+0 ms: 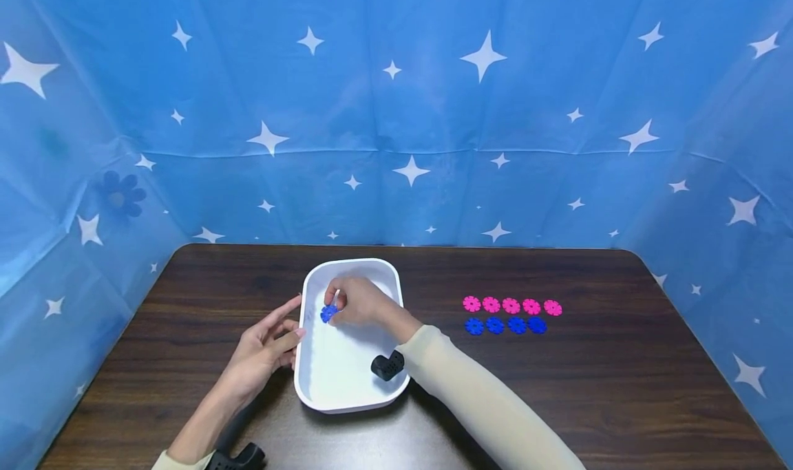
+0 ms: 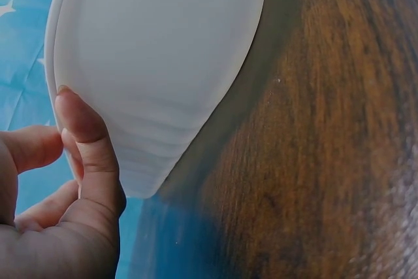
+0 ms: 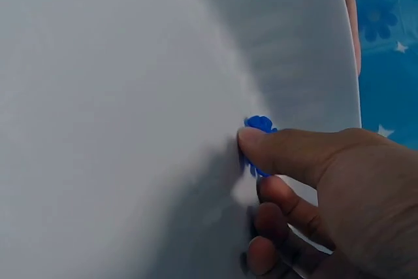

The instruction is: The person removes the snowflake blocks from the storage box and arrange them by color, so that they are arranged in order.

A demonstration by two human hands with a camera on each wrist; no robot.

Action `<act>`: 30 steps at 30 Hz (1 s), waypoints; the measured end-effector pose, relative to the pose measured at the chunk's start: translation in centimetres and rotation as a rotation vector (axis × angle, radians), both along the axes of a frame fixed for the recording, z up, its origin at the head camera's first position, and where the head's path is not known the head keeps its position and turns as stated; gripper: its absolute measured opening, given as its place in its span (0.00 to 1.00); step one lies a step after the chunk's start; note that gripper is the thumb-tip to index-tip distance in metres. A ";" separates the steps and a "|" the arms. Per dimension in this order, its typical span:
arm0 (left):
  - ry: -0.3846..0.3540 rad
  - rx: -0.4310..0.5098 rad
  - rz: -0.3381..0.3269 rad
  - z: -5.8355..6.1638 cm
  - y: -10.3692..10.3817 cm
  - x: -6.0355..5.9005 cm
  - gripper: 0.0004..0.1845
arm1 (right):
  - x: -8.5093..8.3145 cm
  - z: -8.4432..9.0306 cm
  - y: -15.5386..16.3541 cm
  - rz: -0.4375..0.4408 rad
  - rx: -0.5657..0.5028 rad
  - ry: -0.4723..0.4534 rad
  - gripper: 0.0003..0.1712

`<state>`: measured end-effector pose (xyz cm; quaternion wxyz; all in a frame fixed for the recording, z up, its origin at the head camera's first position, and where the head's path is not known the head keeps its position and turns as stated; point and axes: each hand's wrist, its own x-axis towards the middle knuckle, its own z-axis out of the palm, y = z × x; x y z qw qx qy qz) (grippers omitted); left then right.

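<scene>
A white rectangular tray [image 1: 396, 287] stands on the dark wooden table [image 1: 557, 401]. My right hand [image 1: 356, 303] reaches into the tray and pinches a small blue flower-shaped disc [image 1: 328, 313] near the tray's left wall. The right wrist view shows the blue disc [image 3: 260, 125] held under a fingertip [image 3: 258, 145] against the white tray floor [image 3: 117, 129]. My left hand [image 1: 269, 343] rests with straight fingers against the tray's outer left wall; in the left wrist view a finger [image 2: 85, 135] touches the tray wall [image 2: 157, 63].
To the right of the tray lie two rows of flower discs: a pink row [image 1: 511, 305] and a blue row [image 1: 504, 325] just in front of it. Blue star-patterned cloth [image 1: 396, 112] walls the table on three sides.
</scene>
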<state>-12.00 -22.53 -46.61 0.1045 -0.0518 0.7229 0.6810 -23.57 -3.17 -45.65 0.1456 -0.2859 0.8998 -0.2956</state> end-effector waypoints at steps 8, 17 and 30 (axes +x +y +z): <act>-0.007 0.001 0.000 0.1 0.1 0.0 0.33 | 0.6 0.7 -0.1 0.052 0.043 0.034 0.10; -0.019 -0.003 0.002 0.1 0.1 0.0 0.33 | 1.7 2.1 0.6 0.132 0.017 0.046 0.03; 0.004 0.007 0.003 -0.1 0.2 0.0 0.32 | 3.2 4.5 2.4 0.158 -0.143 0.093 0.09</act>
